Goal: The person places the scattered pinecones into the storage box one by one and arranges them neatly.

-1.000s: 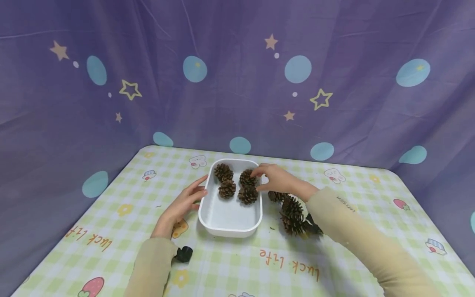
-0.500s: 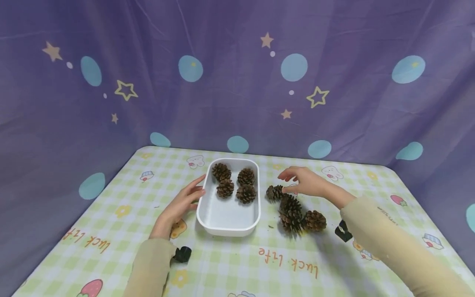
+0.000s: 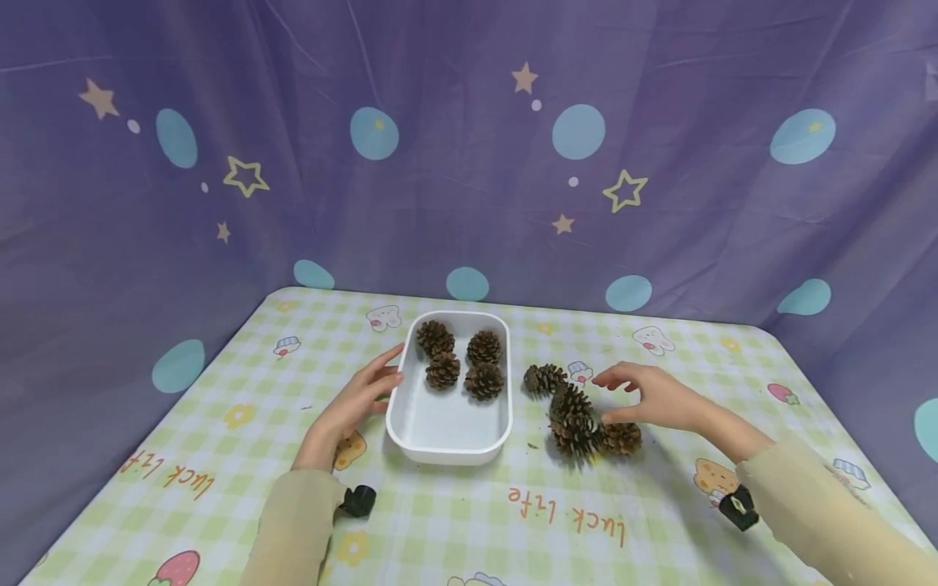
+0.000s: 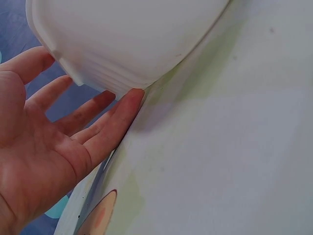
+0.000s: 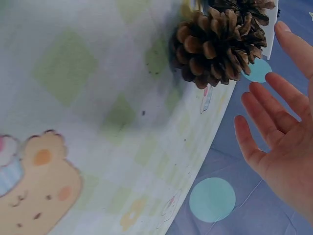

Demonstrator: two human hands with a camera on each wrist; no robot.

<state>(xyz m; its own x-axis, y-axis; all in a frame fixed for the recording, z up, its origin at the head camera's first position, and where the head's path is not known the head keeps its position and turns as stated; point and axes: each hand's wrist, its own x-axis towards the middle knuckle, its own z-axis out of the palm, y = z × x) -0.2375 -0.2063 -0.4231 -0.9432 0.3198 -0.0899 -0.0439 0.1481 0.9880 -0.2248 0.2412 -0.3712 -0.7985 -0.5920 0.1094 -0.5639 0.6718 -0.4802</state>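
A white rectangular tray stands mid-table in the head view, with several brown pine cones in its far half. My left hand rests against the tray's left side; in the left wrist view its fingertips touch the white wall, fingers loosely extended. To the tray's right lies a cluster of loose pine cones. Just right of that cluster hovers my right hand, fingers apart and holding nothing. A pine cone close to it fills the top of the right wrist view.
A green-and-white checked cloth with printed cartoons covers the table. Behind the table hangs a purple curtain with stars and blue dots. Black straps sit at both wrists.
My right hand has drawn back from the cones in the tray and moved right, over to the loose cones outside. My left hand stays at the tray's side.
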